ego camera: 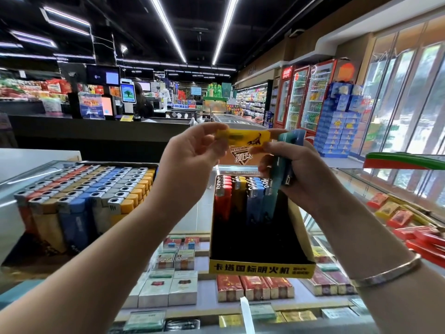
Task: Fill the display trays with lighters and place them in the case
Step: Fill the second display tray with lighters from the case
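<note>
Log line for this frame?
left hand: yellow lighter | right hand: teal lighters | tray: part-filled

Looks like a supermarket: black ceiling with long light strips (168,27) running toward the back. A dark checkout counter (96,131) with screens sits mid-left, stocked shelves (252,97) are far back in the center, red drink fridges (305,95) stand right of center, and big windows (409,97) fill the right edge.

Bright strip lights (168,27) overhead and daylight through windows (404,102) right of the fingers; motion blur throughout, edges bowed by wide-angle distortion.
</note>
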